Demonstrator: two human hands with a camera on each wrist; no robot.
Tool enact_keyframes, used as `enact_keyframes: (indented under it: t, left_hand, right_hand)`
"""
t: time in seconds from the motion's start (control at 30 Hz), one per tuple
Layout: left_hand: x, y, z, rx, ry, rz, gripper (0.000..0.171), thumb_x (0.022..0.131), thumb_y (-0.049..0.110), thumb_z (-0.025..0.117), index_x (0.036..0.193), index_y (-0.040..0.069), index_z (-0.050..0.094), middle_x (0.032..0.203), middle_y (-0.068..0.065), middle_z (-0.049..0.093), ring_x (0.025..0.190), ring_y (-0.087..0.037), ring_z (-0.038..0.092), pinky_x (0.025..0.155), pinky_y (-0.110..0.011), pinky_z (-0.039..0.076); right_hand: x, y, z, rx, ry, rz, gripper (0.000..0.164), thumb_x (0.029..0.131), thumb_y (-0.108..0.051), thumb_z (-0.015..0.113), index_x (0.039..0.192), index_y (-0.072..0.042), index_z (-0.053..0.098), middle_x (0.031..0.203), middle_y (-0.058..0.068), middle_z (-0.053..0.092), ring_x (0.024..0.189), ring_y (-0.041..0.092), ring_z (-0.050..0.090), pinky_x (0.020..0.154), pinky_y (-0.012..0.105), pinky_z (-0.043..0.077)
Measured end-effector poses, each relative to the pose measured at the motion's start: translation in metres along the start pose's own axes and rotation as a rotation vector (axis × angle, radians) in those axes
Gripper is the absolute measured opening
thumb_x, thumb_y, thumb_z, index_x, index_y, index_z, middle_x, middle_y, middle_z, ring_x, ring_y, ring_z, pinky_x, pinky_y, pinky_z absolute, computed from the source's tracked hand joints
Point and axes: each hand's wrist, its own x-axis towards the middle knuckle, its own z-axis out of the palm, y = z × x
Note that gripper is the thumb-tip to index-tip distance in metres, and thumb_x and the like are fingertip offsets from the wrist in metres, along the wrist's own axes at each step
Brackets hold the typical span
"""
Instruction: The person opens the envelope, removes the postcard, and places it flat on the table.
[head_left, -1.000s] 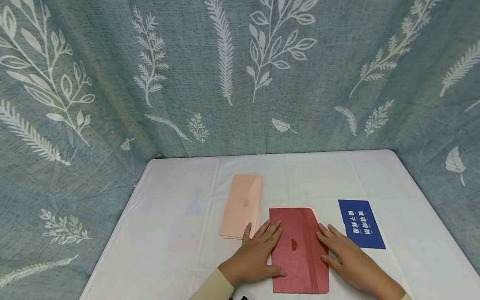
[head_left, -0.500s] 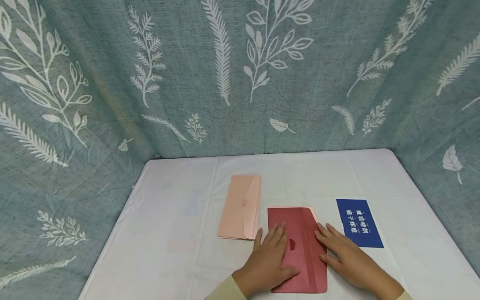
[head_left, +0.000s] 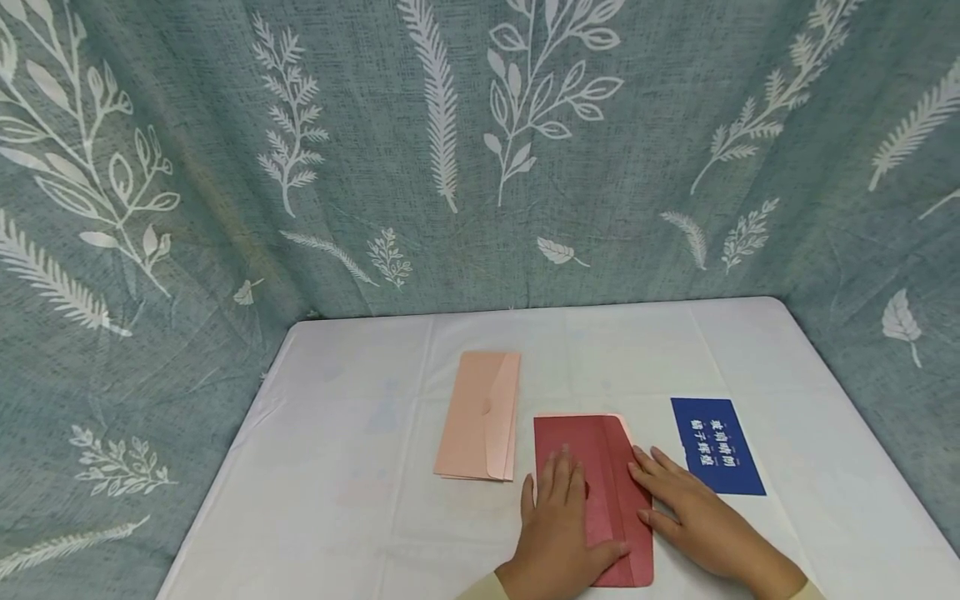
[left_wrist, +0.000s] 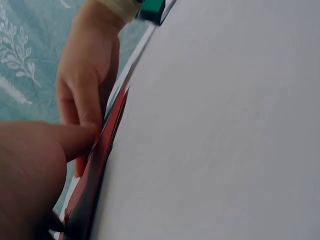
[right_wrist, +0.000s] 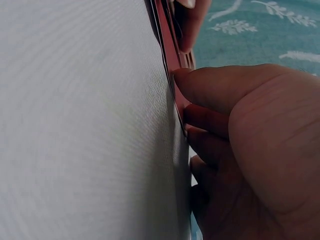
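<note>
A red envelope (head_left: 605, 500) with a flap and a small dark half-round mark lies flat on the table. My left hand (head_left: 558, 529) rests on its lower left part, straight fingers pointing away and thumb spread to the right. At the envelope's right edge, the fingertips of my right hand (head_left: 693, 521) touch the flap side. A thin pink edge peeks out behind its top. The left wrist view shows the thumb of my left hand (left_wrist: 35, 170) on the red envelope (left_wrist: 95, 175). In the right wrist view, my right hand (right_wrist: 260, 135) presses fingertips along the envelope's side (right_wrist: 171, 55).
Pink envelopes (head_left: 477, 417), apparently stacked, lie behind and left of the red one. To the right, a blue card (head_left: 718, 446) with white characters lies beyond my right hand. The white table (head_left: 337, 467) ends at a green leaf-patterned curtain (head_left: 465, 250).
My left hand has slid right across the red envelope, from its left edge to over the dark mark. The right hand stays at the right edge.
</note>
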Motion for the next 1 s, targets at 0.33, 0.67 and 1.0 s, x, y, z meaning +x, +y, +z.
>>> enact_keyframes:
  t: [0.33, 0.67, 1.0]
  left_hand:
    - [0.001, 0.011, 0.011, 0.023, 0.088, -0.135, 0.118, 0.088, 0.083, 0.067, 0.168, 0.003, 0.036, 0.178, -0.023, 0.012, 0.160, -0.055, 0.004, 0.116, -0.080, 0.015]
    - [0.000, 0.011, 0.019, 0.117, 0.192, -0.068, 0.103, 0.095, 0.068, 0.069, 0.163, -0.004, 0.040, 0.177, -0.028, 0.014, 0.158, -0.058, 0.011, 0.113, -0.081, 0.019]
    - [0.001, 0.011, 0.015, 0.036, 0.222, -0.044, 0.081, 0.097, 0.053, 0.069, 0.159, 0.006, 0.049, 0.175, -0.027, 0.020, 0.156, -0.061, 0.014, 0.110, -0.084, 0.019]
  right_hand:
    - [0.000, -0.001, 0.000, 0.011, -0.008, 0.009, 0.061, 0.105, -0.035, 0.074, 0.159, -0.013, 0.059, 0.172, 0.005, 0.040, 0.160, 0.039, 0.027, 0.114, 0.067, 0.036]
    - [-0.002, 0.000, 0.000, 0.011, 0.006, -0.002, 0.056, 0.106, -0.029, 0.073, 0.159, -0.014, 0.059, 0.172, 0.003, 0.040, 0.160, 0.039, 0.027, 0.114, 0.066, 0.037]
    - [-0.002, 0.001, -0.002, 0.013, -0.001, -0.006, 0.057, 0.107, -0.028, 0.072, 0.160, -0.014, 0.057, 0.173, 0.002, 0.039, 0.161, 0.038, 0.026, 0.115, 0.065, 0.036]
